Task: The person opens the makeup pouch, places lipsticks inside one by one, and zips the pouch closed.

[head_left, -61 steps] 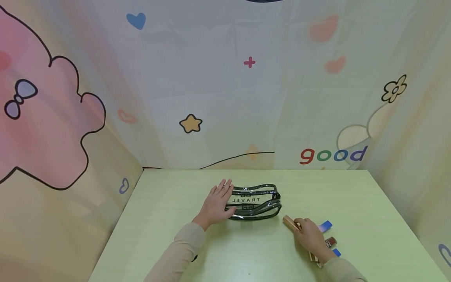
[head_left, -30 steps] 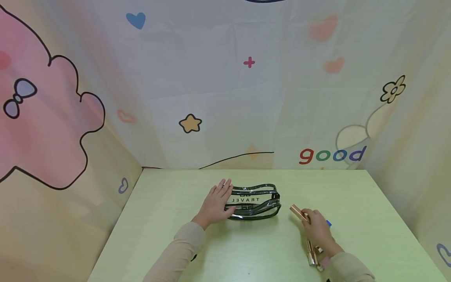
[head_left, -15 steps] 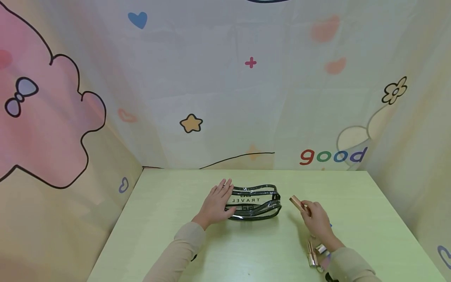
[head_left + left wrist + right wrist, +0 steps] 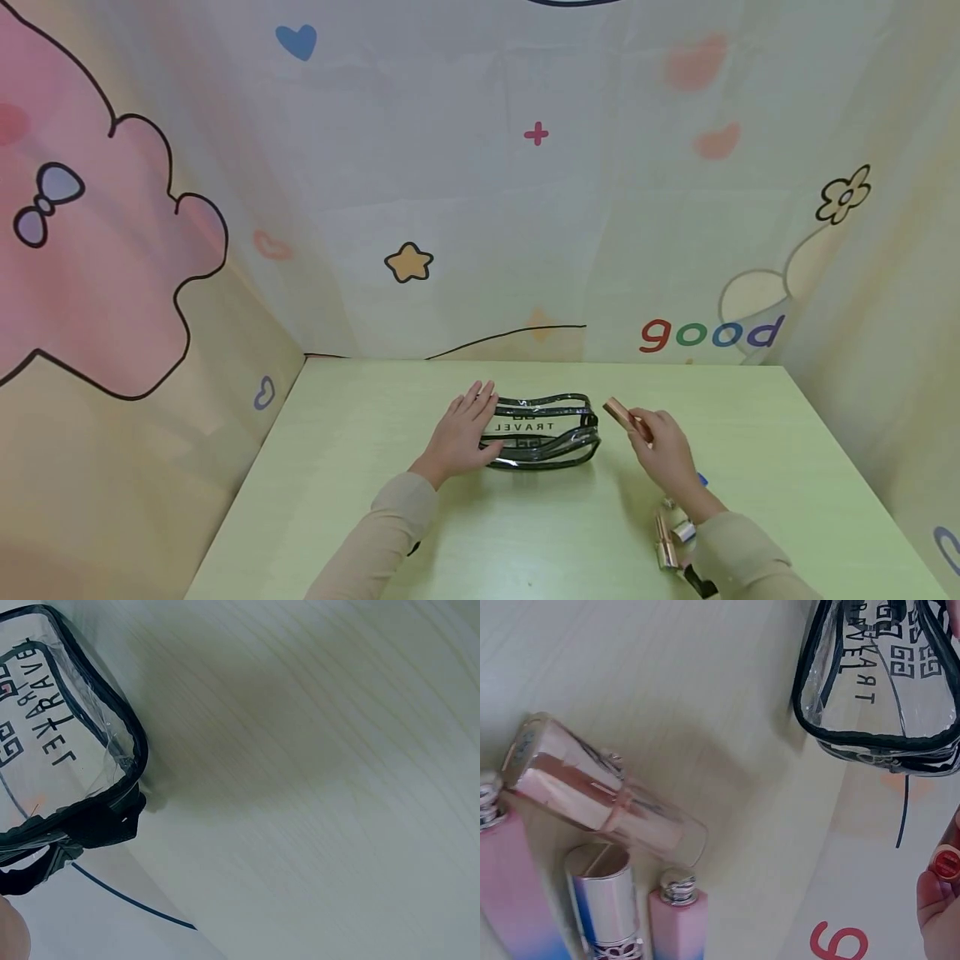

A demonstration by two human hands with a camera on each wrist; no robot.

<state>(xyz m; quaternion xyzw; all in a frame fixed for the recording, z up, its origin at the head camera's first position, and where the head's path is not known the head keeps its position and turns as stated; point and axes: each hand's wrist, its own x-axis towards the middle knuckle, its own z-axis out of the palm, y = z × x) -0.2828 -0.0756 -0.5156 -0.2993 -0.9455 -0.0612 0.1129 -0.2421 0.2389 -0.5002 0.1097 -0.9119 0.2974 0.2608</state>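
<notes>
My left hand (image 4: pixel 457 437) rests with straight fingers on the left end of a clear travel pouch (image 4: pixel 540 428) with black piping and printed lettering. The pouch also shows in the left wrist view, where only a fingertip (image 4: pixel 11 934) is visible at the edge. My right hand (image 4: pixel 666 450) pinches a rose-gold lipstick tube (image 4: pixel 618 412), its far end just right of the pouch and apart from it. In the right wrist view the lipstick's red-labelled end (image 4: pixel 947 863) peeks out beside my fingers. Whether the pouch's zip is undone, I cannot tell.
Below my right hand lie several cosmetics: a rose-gold and clear lipstick (image 4: pixel 585 780), a silver and blue lipstick (image 4: pixel 604 900), and two pink-to-blue tubes, one small tube (image 4: pixel 679 922) and one larger tube (image 4: pixel 517 877). A patterned cloth (image 4: pixel 480 208) hangs behind the table (image 4: pixel 337 467).
My right hand has lifted the lipstick tube away from the other cosmetics, moving up and then left toward the pouch's right end. My left hand and the pouch have stayed put.
</notes>
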